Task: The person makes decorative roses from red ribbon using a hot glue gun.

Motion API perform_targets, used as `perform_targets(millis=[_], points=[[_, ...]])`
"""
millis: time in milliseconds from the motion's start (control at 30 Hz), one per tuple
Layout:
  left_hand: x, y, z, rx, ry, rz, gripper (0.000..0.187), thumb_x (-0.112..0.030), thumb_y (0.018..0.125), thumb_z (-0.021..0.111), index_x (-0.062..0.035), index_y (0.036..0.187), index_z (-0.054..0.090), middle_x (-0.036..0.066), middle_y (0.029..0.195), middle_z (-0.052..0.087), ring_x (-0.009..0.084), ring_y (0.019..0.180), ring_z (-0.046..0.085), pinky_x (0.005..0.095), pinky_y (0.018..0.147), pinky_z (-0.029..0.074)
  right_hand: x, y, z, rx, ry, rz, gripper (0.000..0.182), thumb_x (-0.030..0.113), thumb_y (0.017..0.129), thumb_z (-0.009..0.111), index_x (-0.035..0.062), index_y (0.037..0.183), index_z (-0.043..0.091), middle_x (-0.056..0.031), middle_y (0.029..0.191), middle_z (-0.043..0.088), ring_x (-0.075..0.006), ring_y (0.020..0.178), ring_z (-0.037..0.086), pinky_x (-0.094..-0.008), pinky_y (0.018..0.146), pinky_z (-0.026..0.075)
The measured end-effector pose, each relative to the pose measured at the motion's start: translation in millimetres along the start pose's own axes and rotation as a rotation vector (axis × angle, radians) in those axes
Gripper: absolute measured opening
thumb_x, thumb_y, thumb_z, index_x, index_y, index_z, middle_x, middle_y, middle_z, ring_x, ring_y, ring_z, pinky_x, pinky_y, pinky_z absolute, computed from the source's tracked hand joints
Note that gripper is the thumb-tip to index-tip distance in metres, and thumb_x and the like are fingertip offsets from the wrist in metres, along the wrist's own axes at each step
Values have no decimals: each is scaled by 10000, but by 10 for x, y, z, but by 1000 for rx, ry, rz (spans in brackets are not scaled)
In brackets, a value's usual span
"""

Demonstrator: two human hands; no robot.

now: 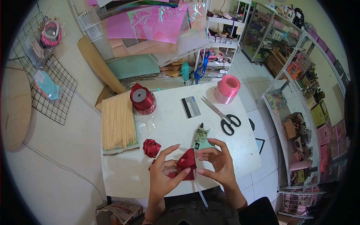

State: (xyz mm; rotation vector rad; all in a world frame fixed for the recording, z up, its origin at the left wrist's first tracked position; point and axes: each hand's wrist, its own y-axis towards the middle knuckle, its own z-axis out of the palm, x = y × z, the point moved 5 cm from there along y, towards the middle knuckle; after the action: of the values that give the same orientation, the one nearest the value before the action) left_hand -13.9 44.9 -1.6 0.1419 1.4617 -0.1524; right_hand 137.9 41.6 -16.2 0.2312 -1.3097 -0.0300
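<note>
A folded piece of dark red satin ribbon (pixel 187 160) is held in my left hand (pixel 165 170), the thumb pressed on its lower part and the index finger raised. My right hand (pixel 217 161) is at the ribbon's right edge, thumb and fingers spread, fingertips right by the fold. Beyond it lies a mint-green glue gun (pixel 202 143) with a black nozzle, partly hidden by the right hand. A translucent glue stick (pixel 201 191) shows below the ribbon, pointing towards me. Left of the hands sits a red ribbon rosette (pixel 152 148).
A bundle of thin wooden sticks (pixel 119 125) lies at the table's left, beside a red ribbon roll (pixel 143 99). Behind are a card (pixel 191 107), black-handled scissors (pixel 227 122) and pink ribbon rolls (pixel 228 90). Loaded shelves (pixel 300 63) stand at right beyond the white table (pixel 170 129).
</note>
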Motion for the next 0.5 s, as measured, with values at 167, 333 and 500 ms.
perform_targets(millis=[167,333,500], points=[[12,6,27,-13,8,-30,634,68,660,613,-5,1209,306,175,780,608,172,752,596,270,680,487,-28,48,23,38,16,160,715,-84,588,682,17,1188,307,-93,781,595,-154,776,574,-286,739,447],[4,12,41,26,41,-6,660,68,662,609,-14,1225,275,174,759,610,182,748,600,281,675,494,-44,58,33,4,56,249,674,-98,580,680,3,1161,353,-57,668,596,-122,703,583,-268,723,449],[8,18,48,34,39,-14,658,69,661,610,-15,1224,279,166,747,612,173,739,600,279,677,491,-93,43,32,-35,149,302,635,-116,564,673,-10,1130,404,-37,619,589,-99,676,577,-244,717,432]])
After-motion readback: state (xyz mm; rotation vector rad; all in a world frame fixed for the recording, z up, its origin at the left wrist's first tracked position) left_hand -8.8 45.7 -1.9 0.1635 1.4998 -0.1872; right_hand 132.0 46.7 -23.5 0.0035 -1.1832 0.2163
